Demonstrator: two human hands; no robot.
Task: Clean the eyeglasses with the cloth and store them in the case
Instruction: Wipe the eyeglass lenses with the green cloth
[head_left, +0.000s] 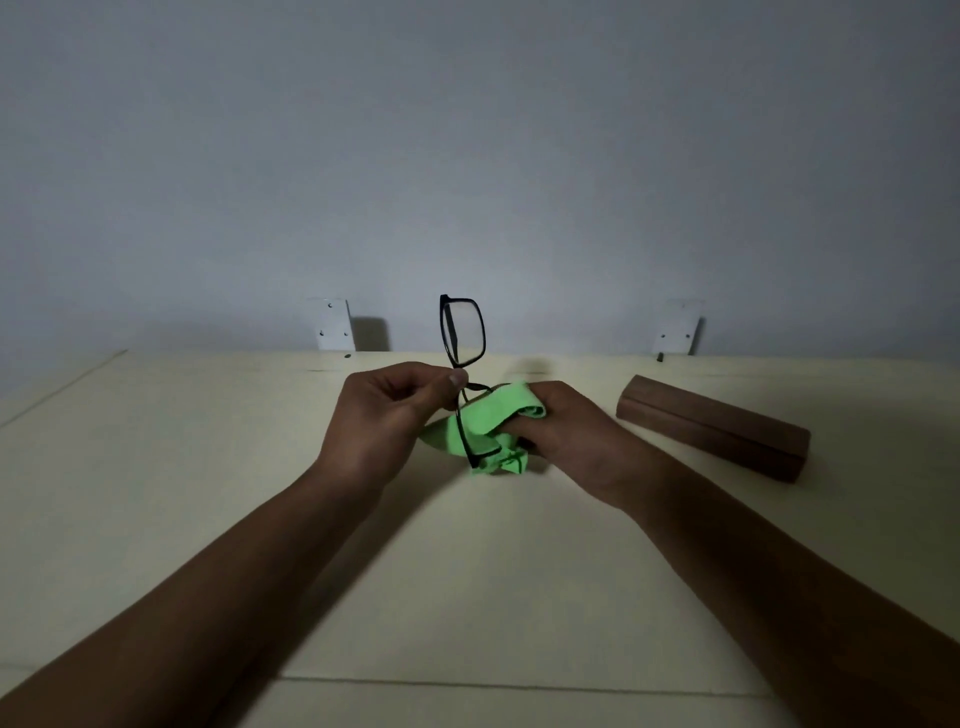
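Observation:
Black-framed eyeglasses (464, 332) stand on end above the table, one lens up and the other low. My left hand (387, 415) pinches the frame near the bridge between thumb and fingers. My right hand (566, 431) grips a bright green cloth (493, 421) that is wrapped over the lower lens. A closed brown rectangular case (711, 426) lies on the table to the right of my right hand, apart from it.
The cream table (467, 571) runs to a grey wall. Two white brackets (332, 325) (675, 330) are fixed at the table's back edge. A seam crosses the table near the front.

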